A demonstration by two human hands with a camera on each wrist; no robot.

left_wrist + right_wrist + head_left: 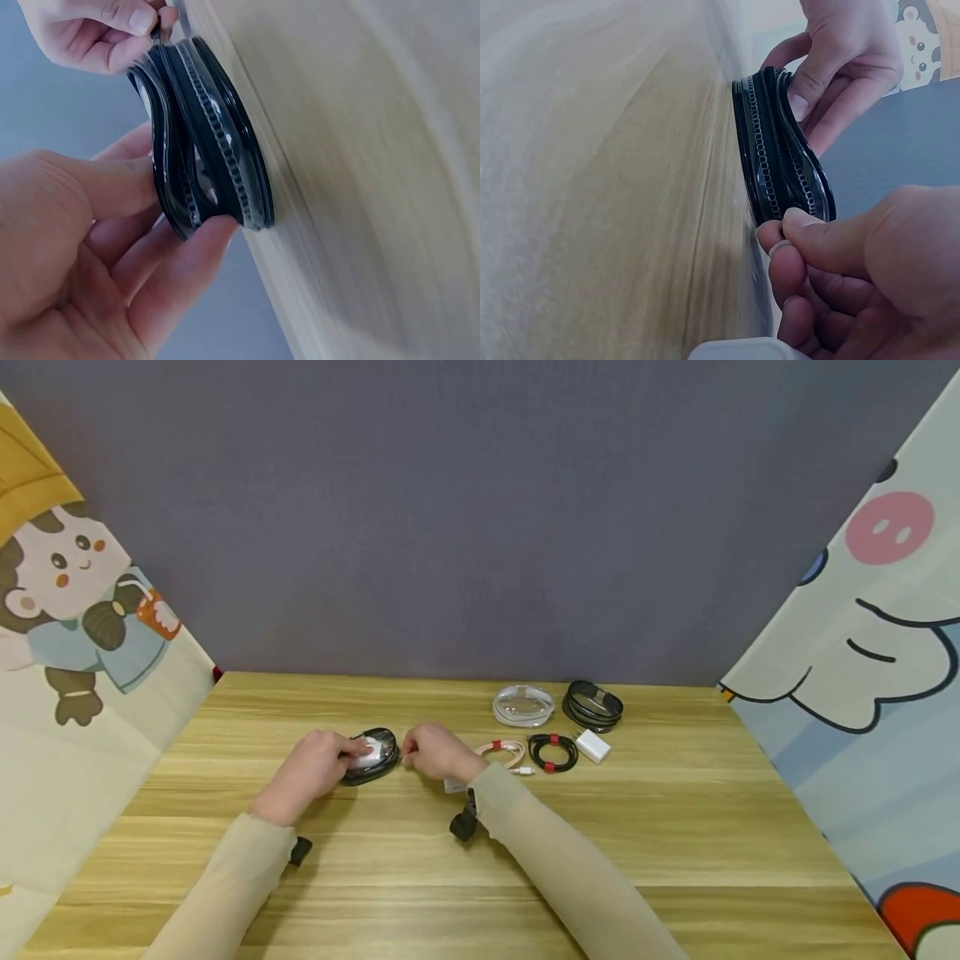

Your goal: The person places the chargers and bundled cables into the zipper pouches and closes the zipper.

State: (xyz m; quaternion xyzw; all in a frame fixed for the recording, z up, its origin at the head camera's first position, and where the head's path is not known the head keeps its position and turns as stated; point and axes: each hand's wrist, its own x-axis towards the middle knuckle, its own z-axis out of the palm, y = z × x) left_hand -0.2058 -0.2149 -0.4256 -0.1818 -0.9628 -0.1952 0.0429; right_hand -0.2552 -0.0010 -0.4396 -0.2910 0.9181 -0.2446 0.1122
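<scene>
A small clear pouch (391, 760) with black edging and a black zipper stands on the wooden table, with something white (369, 755) showing inside it. My left hand (318, 764) grips its left end, thumb on one side and fingers on the other. At the opposite end, my right hand (435, 752) pinches the zipper pull between thumb and index finger. The zipper (776, 150) runs along the pouch's top in the right wrist view. Seen from the left wrist, a gap (202, 176) shows along the zipper near the left fingers.
Right of my hands lie a pinkish coiled cable (514, 747) and a black coiled cable (552, 767), both with red ties. A white charger (594, 746) sits beside them. Behind are a white-edged clear pouch (523, 722) and a black-edged one (592, 722). Another white block (453, 786) is partly under my right wrist.
</scene>
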